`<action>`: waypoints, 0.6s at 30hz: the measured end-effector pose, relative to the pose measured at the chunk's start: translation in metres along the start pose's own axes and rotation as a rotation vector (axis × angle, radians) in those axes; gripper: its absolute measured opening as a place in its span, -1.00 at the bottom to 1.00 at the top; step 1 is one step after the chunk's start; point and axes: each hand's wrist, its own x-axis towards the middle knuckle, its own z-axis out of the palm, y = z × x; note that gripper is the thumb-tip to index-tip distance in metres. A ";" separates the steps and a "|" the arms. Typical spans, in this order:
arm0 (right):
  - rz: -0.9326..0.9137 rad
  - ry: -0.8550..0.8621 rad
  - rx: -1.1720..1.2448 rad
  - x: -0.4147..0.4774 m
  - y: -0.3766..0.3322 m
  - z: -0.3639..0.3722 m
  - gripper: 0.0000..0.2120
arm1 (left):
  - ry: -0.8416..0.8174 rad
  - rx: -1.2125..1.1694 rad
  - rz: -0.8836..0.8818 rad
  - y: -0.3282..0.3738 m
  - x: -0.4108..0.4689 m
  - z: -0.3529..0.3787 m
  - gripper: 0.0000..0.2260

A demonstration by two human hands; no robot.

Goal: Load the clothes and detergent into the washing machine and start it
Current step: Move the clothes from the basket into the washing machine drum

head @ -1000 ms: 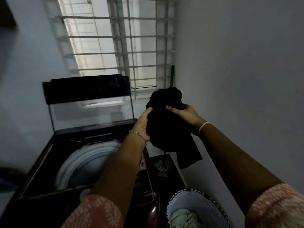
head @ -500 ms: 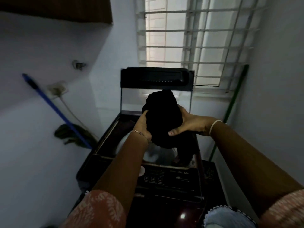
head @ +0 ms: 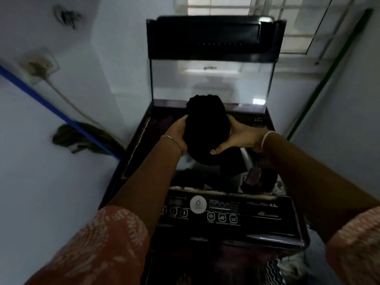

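The loading looks to be in its early part: the washing machine (head: 207, 182) stands with its lid (head: 211, 58) swung up, and the clothes are going in, while detergent and the start button are, as far as I can judge, yet to come. No detergent shows anywhere in sight.

From the left, a blue pole (head: 51, 108) leans along the wall with a dark rag (head: 80, 137) at its foot. Then the left hand (head: 178, 135), clasping the near-left side of a bundle of black clothes (head: 207, 130). The bundle is held right above the open tub (head: 185, 163), its loose end hanging down toward the mouth. What is inside the tub is too dim to make out; it seems pale and mostly bare at the left. The right hand (head: 240, 136) grips the bundle's other side, thumb tucked beneath.

Nearer to me, the control panel (head: 226, 210) sits untouched. At the lower right, the rim of a basket (head: 275, 270) peeks in, seemingly with cloth in it, so more may remain to load.
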 end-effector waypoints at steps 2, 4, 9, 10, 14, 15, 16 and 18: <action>0.081 0.000 0.053 0.018 0.015 0.008 0.10 | -0.090 0.054 -0.074 -0.002 0.022 -0.013 -0.61; 0.130 -0.003 0.088 0.036 0.032 0.017 -0.08 | -0.037 0.083 -0.152 -0.008 0.043 -0.026 -0.64; 0.323 -0.094 0.286 0.070 0.073 0.035 -0.06 | 0.137 0.372 -0.029 -0.031 0.091 -0.047 -0.60; 0.344 -0.087 0.298 0.076 0.079 0.036 -0.08 | 0.141 0.371 -0.042 -0.037 0.100 -0.049 -0.60; 0.391 -0.037 0.302 0.093 0.103 0.042 -0.07 | 0.152 0.317 -0.114 -0.052 0.118 -0.059 -0.62; 0.411 -0.011 0.306 0.099 0.110 0.045 -0.07 | 0.159 0.287 -0.161 -0.055 0.122 -0.063 -0.64; 0.431 0.022 0.316 0.103 0.116 0.049 -0.12 | 0.157 0.247 -0.227 -0.058 0.126 -0.068 -0.68; 0.445 0.098 0.329 0.108 0.124 0.060 -0.28 | 0.124 0.267 -0.335 -0.063 0.131 -0.075 -0.71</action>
